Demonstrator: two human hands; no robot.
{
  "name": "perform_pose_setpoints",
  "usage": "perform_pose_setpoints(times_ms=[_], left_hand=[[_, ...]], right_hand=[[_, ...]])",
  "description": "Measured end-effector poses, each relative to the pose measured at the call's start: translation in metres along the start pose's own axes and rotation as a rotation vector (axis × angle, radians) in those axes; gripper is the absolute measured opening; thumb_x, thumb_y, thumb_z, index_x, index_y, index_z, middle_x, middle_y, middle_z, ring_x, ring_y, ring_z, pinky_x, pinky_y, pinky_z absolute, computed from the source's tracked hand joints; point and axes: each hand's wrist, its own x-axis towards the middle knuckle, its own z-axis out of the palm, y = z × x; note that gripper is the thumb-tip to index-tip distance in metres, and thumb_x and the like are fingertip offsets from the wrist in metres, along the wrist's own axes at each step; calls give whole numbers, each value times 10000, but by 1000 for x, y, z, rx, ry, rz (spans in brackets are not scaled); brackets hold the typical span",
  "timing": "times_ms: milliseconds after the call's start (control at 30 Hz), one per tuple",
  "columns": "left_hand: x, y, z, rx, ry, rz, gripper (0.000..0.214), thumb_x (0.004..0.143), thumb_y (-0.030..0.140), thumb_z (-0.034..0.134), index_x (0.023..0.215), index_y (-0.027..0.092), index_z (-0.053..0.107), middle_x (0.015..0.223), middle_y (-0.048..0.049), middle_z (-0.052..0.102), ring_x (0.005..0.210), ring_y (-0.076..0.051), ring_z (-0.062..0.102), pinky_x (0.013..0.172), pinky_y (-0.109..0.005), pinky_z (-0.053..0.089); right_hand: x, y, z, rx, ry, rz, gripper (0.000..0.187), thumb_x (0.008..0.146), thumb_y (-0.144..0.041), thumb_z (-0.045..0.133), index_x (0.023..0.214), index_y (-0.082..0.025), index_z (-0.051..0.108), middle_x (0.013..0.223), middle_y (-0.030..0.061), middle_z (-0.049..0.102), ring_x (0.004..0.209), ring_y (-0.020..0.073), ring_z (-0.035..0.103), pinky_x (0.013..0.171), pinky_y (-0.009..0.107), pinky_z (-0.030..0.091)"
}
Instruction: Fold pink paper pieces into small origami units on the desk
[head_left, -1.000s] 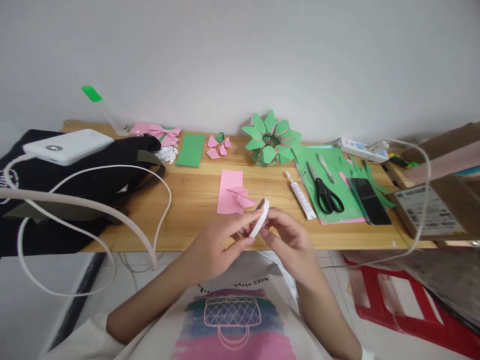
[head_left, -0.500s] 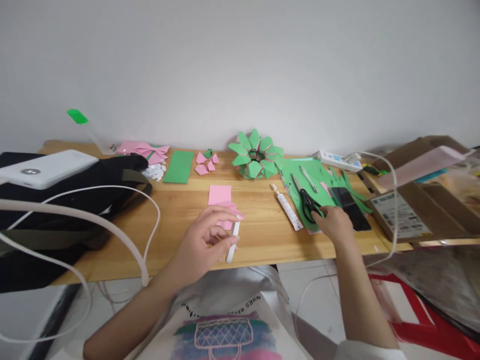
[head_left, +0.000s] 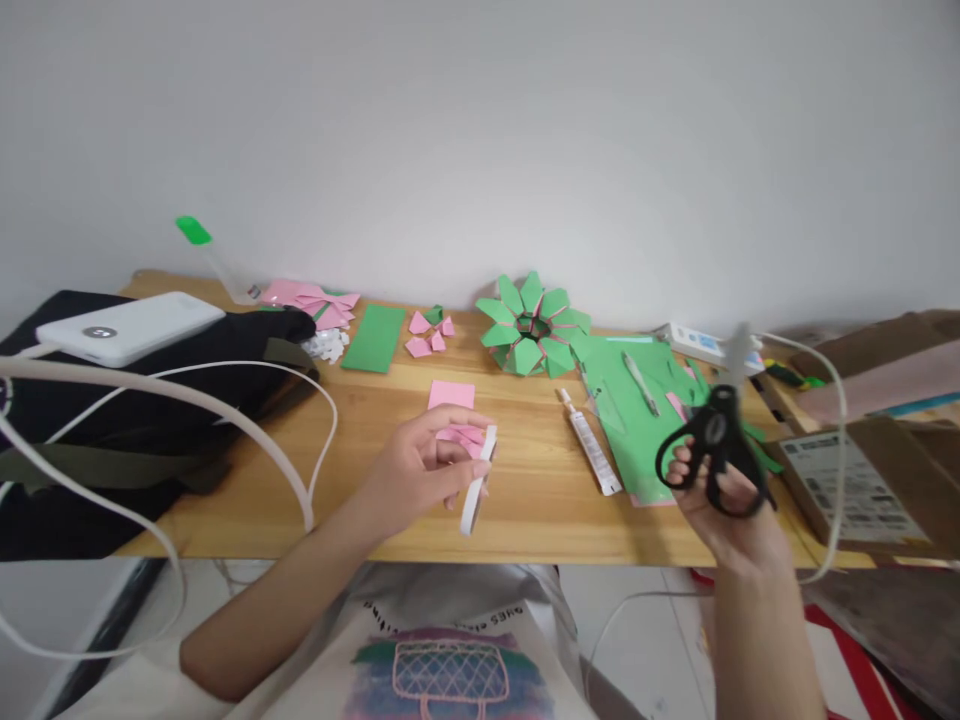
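Note:
A narrow roll of white tape [head_left: 478, 482] is pinched on edge between the thumb and fingers of my left hand [head_left: 420, 465], above the front of the table. My right hand [head_left: 724, 515] is raised at the right with its fingers in the handles of black scissors [head_left: 712, 432], whose blurred blades point up. Pink paper squares [head_left: 452, 394] lie just beyond my left hand, which partly covers them. Between the hands rests a white glue tube [head_left: 592, 445]. A green and pink folded paper flower [head_left: 534, 325] sits near the wall.
Green paper sheets [head_left: 630, 430] with a pen [head_left: 641, 385] on them lie at the right, near a power strip [head_left: 705, 346] and a cardboard box [head_left: 862, 490]. Folded pink pieces [head_left: 429, 338] and a green rectangle [head_left: 375, 338] are at the back. A black bag [head_left: 150, 400] carries a power bank [head_left: 131, 325].
My right hand has lifted the scissors off the green paper and turned them blades up. My left hand still holds the tape roll in nearly the same place. The view has shifted slightly.

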Motion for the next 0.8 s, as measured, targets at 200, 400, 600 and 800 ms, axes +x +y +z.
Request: perform_pose_setpoints(times_ms=[200, 400, 600, 800], left_hand=[[15, 3, 5, -9, 33, 1, 393, 677, 285, 735, 1015, 151, 584, 727, -43, 716, 581, -134, 655, 413, -165, 413], [16, 1, 0, -33, 88, -15, 473, 624, 271, 763, 1042, 152, 574, 664, 16, 667, 456, -66, 532, 400, -161, 391], [6, 8, -9, -2, -8, -27, 484, 684, 258, 722, 1121, 151, 544, 654, 12, 674, 517, -104, 613, 434, -164, 400], [1, 10, -8, 92, -138, 28, 424, 750, 231, 678, 1150, 160, 557, 647, 16, 669, 563, -137, 659, 515, -213, 462]], right_hand=[[-32, -20, 24, 605, -161, -123, 605, 700, -845, 449, 975, -358, 679, 750, 37, 597, 420, 82, 138, 420, 305, 241], [-35, -19, 51, 591, -635, -202, 928, 462, -971, 457, 1083, -320, 684, 884, 110, 679, 540, 180, 473, 517, 352, 412], [-46, -26, 26, -75, -641, -164, 528, 678, -693, 666, 918, -225, 709, 816, 98, 669, 748, 261, 622, 683, 369, 505], [-45, -61, 20, -344, -803, -149, 349, 724, -566, 654, 750, -219, 686, 667, 36, 631, 621, 208, 597, 591, 317, 506]])
